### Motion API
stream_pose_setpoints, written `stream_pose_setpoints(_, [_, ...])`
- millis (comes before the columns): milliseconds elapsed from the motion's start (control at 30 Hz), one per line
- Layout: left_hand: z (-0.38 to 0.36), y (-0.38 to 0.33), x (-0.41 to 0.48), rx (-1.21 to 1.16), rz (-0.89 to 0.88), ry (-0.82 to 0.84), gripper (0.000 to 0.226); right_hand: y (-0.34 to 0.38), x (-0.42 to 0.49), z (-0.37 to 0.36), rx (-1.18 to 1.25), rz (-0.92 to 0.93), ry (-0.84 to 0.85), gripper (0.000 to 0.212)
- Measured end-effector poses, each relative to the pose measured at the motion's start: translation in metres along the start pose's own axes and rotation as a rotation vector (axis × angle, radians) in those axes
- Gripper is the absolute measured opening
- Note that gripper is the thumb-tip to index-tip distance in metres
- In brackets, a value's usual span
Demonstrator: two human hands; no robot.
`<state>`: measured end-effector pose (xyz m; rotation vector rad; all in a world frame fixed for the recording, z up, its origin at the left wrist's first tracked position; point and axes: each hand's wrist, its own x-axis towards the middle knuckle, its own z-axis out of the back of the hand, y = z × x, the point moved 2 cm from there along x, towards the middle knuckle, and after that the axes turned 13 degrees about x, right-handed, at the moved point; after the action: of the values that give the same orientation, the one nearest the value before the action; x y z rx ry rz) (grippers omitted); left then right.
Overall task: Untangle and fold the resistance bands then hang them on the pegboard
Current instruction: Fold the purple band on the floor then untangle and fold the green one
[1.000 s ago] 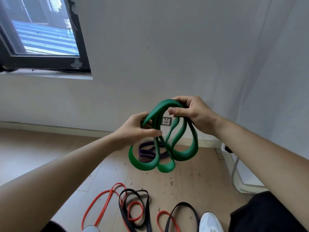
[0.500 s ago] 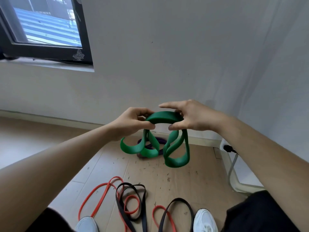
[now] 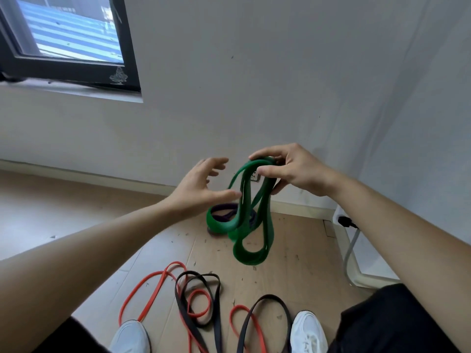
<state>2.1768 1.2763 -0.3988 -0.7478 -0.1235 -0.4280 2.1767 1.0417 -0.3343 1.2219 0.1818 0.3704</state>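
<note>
Green band (image 3: pixel 248 261) looks soft, rubbery; I'd hold its 12 o'clock bend where right hand (image 3: pixel 298 171) grips, left hand (image 3: pixel 196 187) spread, empty

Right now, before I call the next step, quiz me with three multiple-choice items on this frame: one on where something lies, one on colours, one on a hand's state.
1. Where does the purple band lie?
A. on the windowsill
B. on the floor by the wall, behind the hanging green band
C. hung on a pegboard

2. What colours are the bands tangled near the white shoes?
A. yellow and blue
B. green only
C. red and black

3. What is the left hand doing?
A. open, fingers spread beside the green band
B. gripping the band's top
C. pressed flat on the floor

1 B: purple shows through the green loops, low by the wall.
2 C: a red band and a black band loop there.
3 A: only the right hand grips the band's top.
</note>
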Motion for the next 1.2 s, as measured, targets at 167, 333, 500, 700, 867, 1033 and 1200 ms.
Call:
stream_pose_setpoints(167, [-0.024,-0.018,-0.018,0.082,-0.045,0.004,0.116,0.001,-0.005,-0.005,0.207,0.051,-0.119,0.027])
stream_pose_setpoints(333, [-0.052,-0.024,-0.033,0.197,0.022,-0.177,0.125,0.006,-0.008,-0.017,0.473,0.09,-0.251,0.021])
stream_pose_setpoints(500, [-0.061,-0.004,-0.044,0.226,-0.024,-0.354,0.076,0.005,-0.017,-0.01,0.552,0.043,-0.18,0.024])
stream_pose_setpoints(700, [-0.06,0.017,-0.047,0.389,-0.156,-0.386,0.053,-0.018,-0.021,0.0,0.53,-0.083,-0.083,0.025])
stream_pose_setpoints(867, [-0.062,0.039,-0.033,0.561,-0.104,-0.173,0.044,-0.062,-0.009,-0.004,0.416,-0.261,-0.112,0.027])
stream_pose_setpoints(1033, [-0.078,0.082,-0.016,0.762,-0.07,0.067,0.03,-0.139,0.013,-0.029,0.3,-0.483,-0.091,0.022])
stream_pose_setpoints(1200, [-0.109,0.144,-0.001,0.802,-0.047,0.141,0.035,-0.215,0.043,-0.059,0.354,-0.582,-0.122,0.023])
